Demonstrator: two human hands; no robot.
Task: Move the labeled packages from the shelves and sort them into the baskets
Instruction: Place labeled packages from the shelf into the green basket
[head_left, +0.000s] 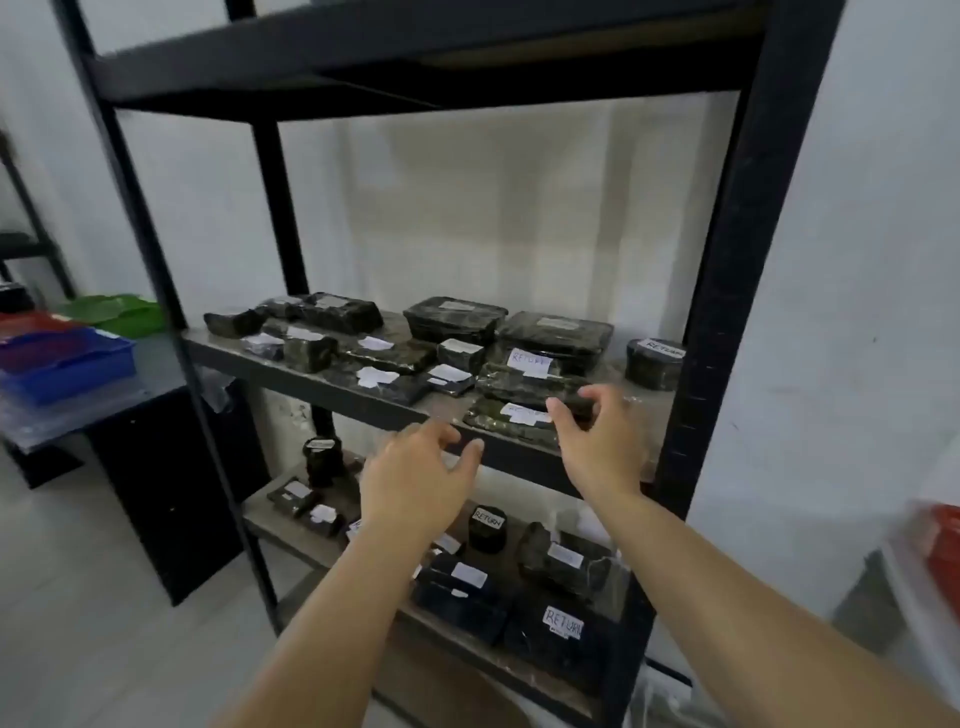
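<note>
Packages wrapped in dark film crowd the middle shelf (363, 397) of the black rack, most with white labels. My right hand (597, 441) reaches over the shelf's front edge, fingers loosely curled and holding nothing, thumb and forefinger spread just above the flat package (498, 418) lying at the front, at my 12 o'clock; I cannot tell whether they touch it. My left hand (415, 483) hovers at 11 o'clock before the shelf edge, fingers relaxed, empty. Another package (524, 376) marked RETURN lies just behind. Blue basket (67, 364) and green basket (117, 312) sit on a table at 9 o'clock.
</note>
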